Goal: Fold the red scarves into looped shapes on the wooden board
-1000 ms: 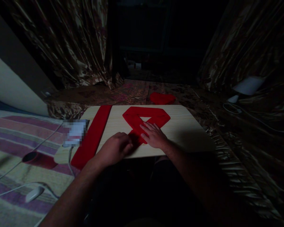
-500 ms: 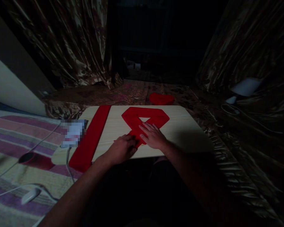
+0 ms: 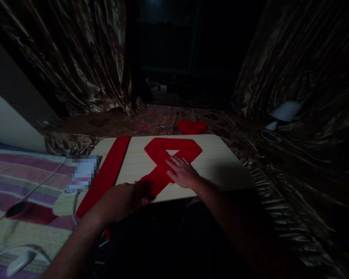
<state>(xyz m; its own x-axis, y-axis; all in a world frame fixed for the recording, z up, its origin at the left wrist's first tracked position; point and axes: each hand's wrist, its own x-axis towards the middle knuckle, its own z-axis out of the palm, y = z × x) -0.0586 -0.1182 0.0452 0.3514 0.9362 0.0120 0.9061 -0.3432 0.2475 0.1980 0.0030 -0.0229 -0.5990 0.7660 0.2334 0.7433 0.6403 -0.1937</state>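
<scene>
A red scarf (image 3: 174, 142) lies on the wooden-topped table (image 3: 221, 170), folded into a loop whose two ends cross near the front edge. My right hand (image 3: 182, 172) rests flat over the crossing, fingers spread and pressing on the cloth. At the scarf's lower left end, my left hand (image 3: 123, 199) has its fingers curled over the cloth in shadow, with the thumb near the table edge. A separate long red cloth strip (image 3: 109, 176) runs along the left side of the table and hangs over the front edge.
A red cloth bundle (image 3: 192, 126) sits beyond the table. To the left is a striped bedspread (image 3: 31, 170) with cables, a blurred pale object (image 3: 83, 174), a dark red cylinder (image 3: 31, 213) and a white device (image 3: 20, 262). A white lamp (image 3: 286, 111) stands at right, near curtains.
My left hand has slid left and toward me, showing more of the scarf's lower end. My right hand stays on the crossing. The whole view has shifted slightly.
</scene>
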